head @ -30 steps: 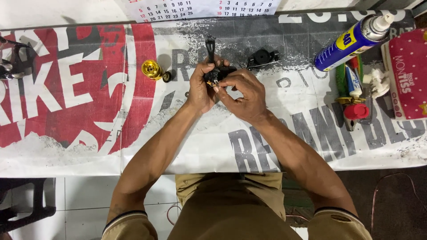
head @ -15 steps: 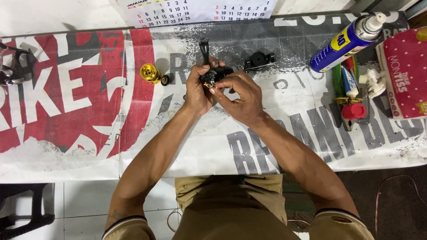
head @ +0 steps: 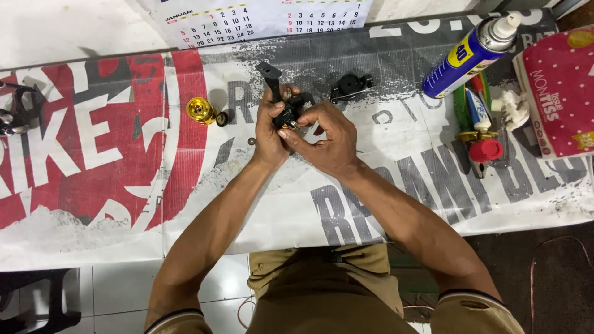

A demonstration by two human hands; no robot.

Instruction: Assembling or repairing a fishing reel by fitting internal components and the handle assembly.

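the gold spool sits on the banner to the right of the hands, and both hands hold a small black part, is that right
Not quite. In the head view the gold spool sits to the left of the hands. The left hand and right hand do hold the small black part over the banner.

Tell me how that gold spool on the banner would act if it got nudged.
The gold spool looks round and polished, so it would probably roll or slide on the smooth banner. Its metallic look suggests it is stiff and probably not floppy. The small black ring next to it might get knocked.
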